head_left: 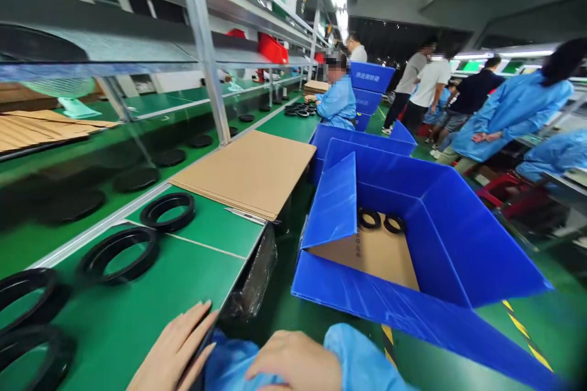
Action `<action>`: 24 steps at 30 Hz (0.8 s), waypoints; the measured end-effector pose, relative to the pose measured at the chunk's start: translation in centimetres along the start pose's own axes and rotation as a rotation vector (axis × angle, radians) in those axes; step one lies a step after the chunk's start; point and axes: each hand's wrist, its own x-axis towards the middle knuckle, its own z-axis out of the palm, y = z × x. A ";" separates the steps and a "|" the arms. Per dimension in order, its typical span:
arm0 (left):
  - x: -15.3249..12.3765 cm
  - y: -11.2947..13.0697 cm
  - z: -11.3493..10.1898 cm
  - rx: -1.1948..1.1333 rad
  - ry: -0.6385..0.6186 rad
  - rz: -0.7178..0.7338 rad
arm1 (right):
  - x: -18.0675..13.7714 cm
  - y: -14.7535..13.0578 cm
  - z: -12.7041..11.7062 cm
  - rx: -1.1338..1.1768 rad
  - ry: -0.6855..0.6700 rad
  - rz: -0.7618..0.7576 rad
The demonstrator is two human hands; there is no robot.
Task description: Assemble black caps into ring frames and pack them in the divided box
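Observation:
My left hand [177,348] lies on the near edge of the green worktable, fingers stretched out and nothing in them. Over the blue gown on my lap rests my right hand [298,359], its fingers loosely bent and slightly apart; no object shows in it, and the lower fingers run out of the frame. Left of my left hand, several black rings stand on the table: one ring [120,253] and a farther ring [167,211] show whole, while others are cut by the left edge. Neither hand touches a ring.
Cardboard sheets [250,168] lie stacked farther along the table. At right, an open blue box [440,238] holds two black rings [369,218] on a cardboard base. A metal upright [204,43] carries shelves at left. A person in blue [338,101] sits ahead; others stand at right.

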 end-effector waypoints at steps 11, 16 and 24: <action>2.7 -2.7 4.6 0.077 -0.009 0.013 | -13.4 -1.6 -21.2 -0.139 0.436 0.639; 3.6 -2.4 5.1 0.090 0.045 0.032 | -15.9 8.8 -16.1 -0.176 0.027 0.893; 12.9 8.0 5.1 -0.069 -0.008 0.348 | -14.5 16.0 -2.9 -0.822 0.071 1.072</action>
